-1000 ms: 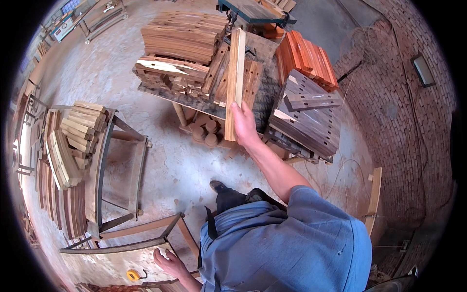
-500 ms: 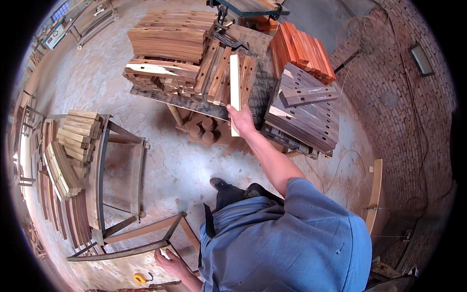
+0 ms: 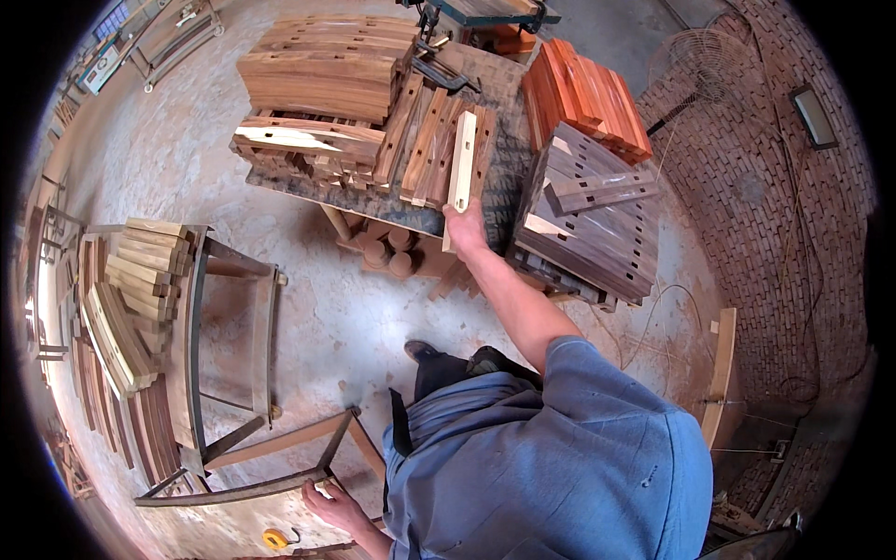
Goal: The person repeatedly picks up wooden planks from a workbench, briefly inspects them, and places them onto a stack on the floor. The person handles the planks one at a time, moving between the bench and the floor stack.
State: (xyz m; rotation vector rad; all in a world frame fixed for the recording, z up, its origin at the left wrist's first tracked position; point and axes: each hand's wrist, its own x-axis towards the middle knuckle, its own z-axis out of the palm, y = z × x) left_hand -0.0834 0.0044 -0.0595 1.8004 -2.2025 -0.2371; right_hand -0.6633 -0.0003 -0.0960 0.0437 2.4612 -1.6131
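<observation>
My right hand [image 3: 466, 230] is closed round the near end of a pale wooden slat [image 3: 462, 154] with small slots in its face. The slat lies lengthwise over a row of brown slotted slats [image 3: 431, 149] on the far worktable. Low in the view, my left hand [image 3: 334, 510] hangs by the edge of a pale-topped bench [image 3: 215, 515], its fingers apart and nothing visible in them. A yellow tape measure [image 3: 274, 539] rests on that bench, just left of the hand.
Tall stacks of brown slats [image 3: 322, 70] fill the worktable's left. Dark slotted boards [image 3: 588, 224] and orange-red boards [image 3: 588, 98] stand at its right. A rack of pale slats [image 3: 140, 271] is at the left. A fan [image 3: 700, 70] stands by the brick wall [image 3: 784, 187].
The pale slat has tilted slightly, now showing a slotted face, and my right hand has shifted a little. My left hand has moved slightly right.
</observation>
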